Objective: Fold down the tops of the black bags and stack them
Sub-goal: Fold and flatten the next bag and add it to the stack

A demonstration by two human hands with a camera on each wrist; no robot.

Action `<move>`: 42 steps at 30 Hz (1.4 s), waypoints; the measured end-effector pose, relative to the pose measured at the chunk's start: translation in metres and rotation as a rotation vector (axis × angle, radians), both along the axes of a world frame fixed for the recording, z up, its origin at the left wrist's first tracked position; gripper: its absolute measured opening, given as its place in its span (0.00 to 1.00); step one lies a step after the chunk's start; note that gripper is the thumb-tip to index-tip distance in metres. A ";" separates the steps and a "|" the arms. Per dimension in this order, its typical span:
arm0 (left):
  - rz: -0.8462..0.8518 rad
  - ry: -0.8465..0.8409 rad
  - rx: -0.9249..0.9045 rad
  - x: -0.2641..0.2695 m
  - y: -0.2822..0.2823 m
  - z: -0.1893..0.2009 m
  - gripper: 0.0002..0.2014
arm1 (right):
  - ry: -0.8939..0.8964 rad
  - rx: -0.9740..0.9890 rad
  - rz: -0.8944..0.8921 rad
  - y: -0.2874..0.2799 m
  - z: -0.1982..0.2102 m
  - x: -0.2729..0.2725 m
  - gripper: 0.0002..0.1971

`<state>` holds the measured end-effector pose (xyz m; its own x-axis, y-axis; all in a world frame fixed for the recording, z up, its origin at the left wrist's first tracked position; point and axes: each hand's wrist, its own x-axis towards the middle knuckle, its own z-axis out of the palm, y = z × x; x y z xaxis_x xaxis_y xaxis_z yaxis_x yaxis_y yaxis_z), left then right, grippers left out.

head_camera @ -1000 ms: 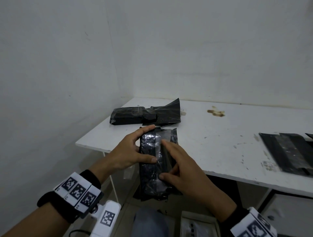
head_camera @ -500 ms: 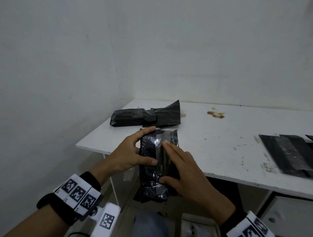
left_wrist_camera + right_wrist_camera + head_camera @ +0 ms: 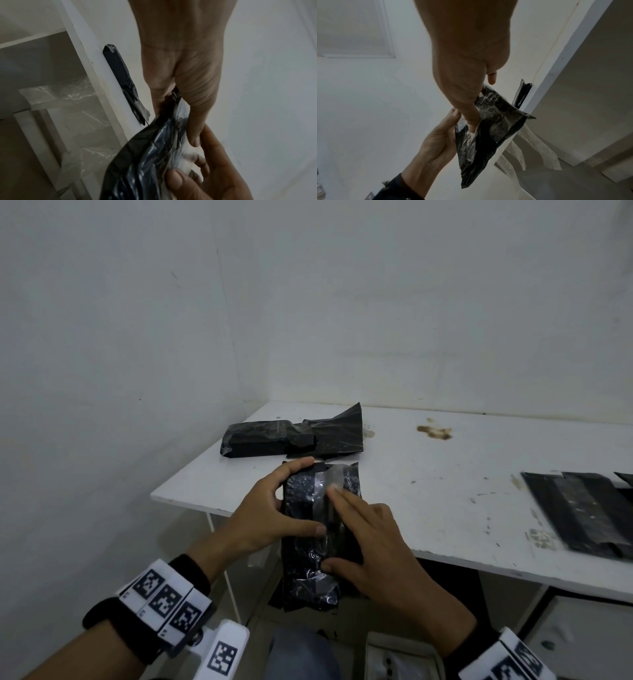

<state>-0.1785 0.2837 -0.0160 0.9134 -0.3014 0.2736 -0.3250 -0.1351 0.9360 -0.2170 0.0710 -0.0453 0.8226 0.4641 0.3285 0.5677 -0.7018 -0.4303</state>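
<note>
The black bag (image 3: 318, 529) I am holding sits at the lower centre of the head view, lifted off the table's near edge, its shiny plastic lumpy with dark contents I cannot make out. My left hand (image 3: 270, 515) grips its left side, fingers curled over the top and thumb laid across the front. My right hand (image 3: 373, 549) pinches the right side, thumb on the front low down, fingers lying flat along the pale strip. Up and left of centre, a second black bag (image 3: 274, 440) lies filled on the white table (image 3: 428, 491), its loose top spread out to the right. At the right edge of the frame, flat black bags (image 3: 589, 515) lie overlapping on the table.
</note>
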 end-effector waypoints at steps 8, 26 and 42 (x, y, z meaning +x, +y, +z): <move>-0.001 -0.061 0.096 0.003 -0.001 -0.006 0.48 | 0.208 0.519 0.016 -0.004 0.012 -0.004 0.40; 0.000 -0.061 0.245 0.010 -0.005 -0.017 0.55 | 0.143 0.883 -0.071 0.005 0.034 0.020 0.16; 0.042 -0.081 0.369 0.006 -0.008 -0.023 0.64 | 0.368 0.739 -0.170 0.001 0.042 0.045 0.13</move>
<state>-0.1726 0.2754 -0.0389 0.9067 -0.3563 0.2256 -0.3833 -0.4729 0.7934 -0.1721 0.0723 -0.0032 0.9759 0.0955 0.1960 0.2132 -0.2299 -0.9496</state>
